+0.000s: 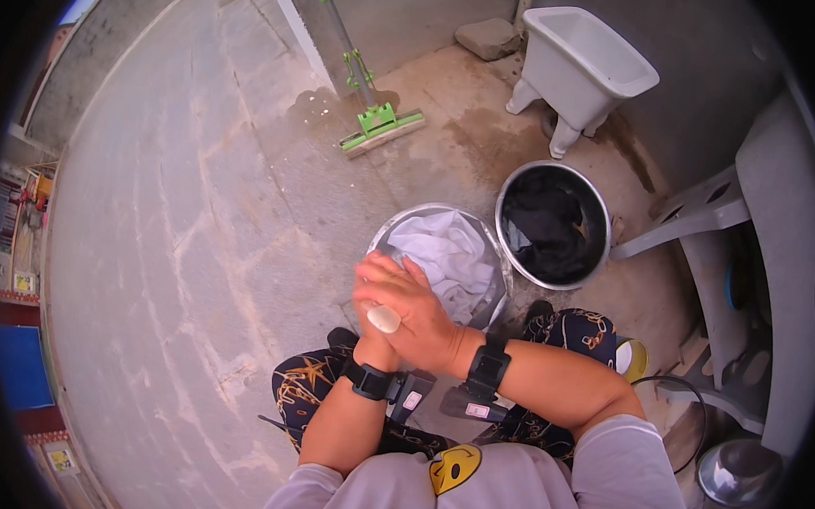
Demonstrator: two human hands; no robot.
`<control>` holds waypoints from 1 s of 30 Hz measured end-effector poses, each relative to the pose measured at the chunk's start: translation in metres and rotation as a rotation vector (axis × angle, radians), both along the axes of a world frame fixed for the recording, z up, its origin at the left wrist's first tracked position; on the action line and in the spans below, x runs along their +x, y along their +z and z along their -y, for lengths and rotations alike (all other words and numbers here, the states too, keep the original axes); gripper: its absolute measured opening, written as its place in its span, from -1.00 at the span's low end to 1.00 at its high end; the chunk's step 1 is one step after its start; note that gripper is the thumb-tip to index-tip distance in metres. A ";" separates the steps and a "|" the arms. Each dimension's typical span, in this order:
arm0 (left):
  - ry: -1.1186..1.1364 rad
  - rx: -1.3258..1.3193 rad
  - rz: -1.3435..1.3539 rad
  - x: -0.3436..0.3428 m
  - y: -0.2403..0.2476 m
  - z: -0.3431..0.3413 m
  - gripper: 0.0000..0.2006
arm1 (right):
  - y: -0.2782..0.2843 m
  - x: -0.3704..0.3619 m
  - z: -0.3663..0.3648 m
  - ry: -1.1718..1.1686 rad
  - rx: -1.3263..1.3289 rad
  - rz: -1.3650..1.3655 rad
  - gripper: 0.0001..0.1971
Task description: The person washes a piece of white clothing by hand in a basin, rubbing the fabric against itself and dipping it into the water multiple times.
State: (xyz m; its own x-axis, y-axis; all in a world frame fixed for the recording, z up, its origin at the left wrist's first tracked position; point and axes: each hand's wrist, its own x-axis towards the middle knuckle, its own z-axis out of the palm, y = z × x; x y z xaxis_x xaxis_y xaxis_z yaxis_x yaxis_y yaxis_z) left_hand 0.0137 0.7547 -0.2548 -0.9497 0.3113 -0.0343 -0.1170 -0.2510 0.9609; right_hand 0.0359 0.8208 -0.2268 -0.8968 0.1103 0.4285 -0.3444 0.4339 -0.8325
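Note:
My left hand and my right hand are pressed together, the right lying over most of the left. A pale, smooth oval piece that looks like a bar of soap pokes out between them at the lower side. Some of my fingers are hidden where the hands overlap. Just beyond and partly beneath them, a metal basin on the ground holds bunched white cloth. Beside it on the right stands a second metal basin with dark cloth in it.
A green-and-grey squeeze mop leans by the wall edge. At the back right are a white footed tub and a stone. A grey-white plastic chair, a yellow-rimmed container and an upturned metal bowl lie to my right.

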 end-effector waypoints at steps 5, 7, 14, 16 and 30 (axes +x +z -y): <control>-0.091 -0.215 -0.066 0.005 0.012 -0.002 -0.65 | -0.011 -0.031 -0.046 0.012 -0.761 0.726 -0.80; -0.181 0.097 0.365 0.006 0.027 -0.002 -0.64 | 0.000 -0.034 -0.054 -0.025 -0.788 0.704 -0.81; -0.094 0.422 0.557 -0.025 0.033 0.017 -0.69 | 0.014 -0.031 -0.091 -0.129 -0.845 0.481 -0.79; -0.088 0.458 0.600 -0.026 0.033 0.018 -0.71 | 0.008 -0.027 -0.092 -0.070 -0.776 0.563 -0.78; -0.083 -0.190 -0.033 0.007 0.010 0.011 -0.72 | 0.004 -0.011 -0.011 -0.220 0.037 -0.014 -0.70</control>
